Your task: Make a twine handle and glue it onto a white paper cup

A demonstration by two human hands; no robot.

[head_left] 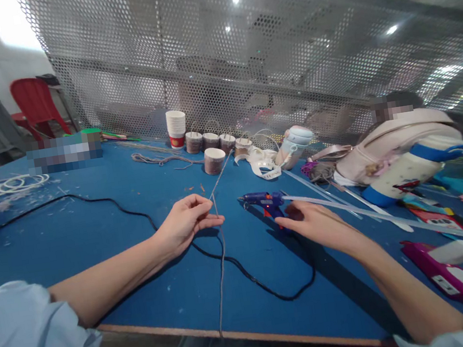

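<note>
My left hand (189, 221) pinches a thin grey cord (220, 256) between thumb and fingers above the blue table (93, 240). The cord runs up to a cord-wrapped cup (214, 160) and hangs down over the table's front edge. My right hand (315, 222) grips the handle of a blue hot glue gun (264, 200), whose nozzle points left toward the cord. A long clear glue stick (350, 208) sticks out of the gun's back to the right. The gun's black power cable (256, 277) loops under my hands.
A stack of paper cups (176, 128) and several wrapped cups (209, 141) stand at the back. A beige bag (393, 146) and a white-and-blue bottle (409, 170) lie at right with coloured scraps. A purple packet (447, 274) lies near right. A perforated metal screen rises behind.
</note>
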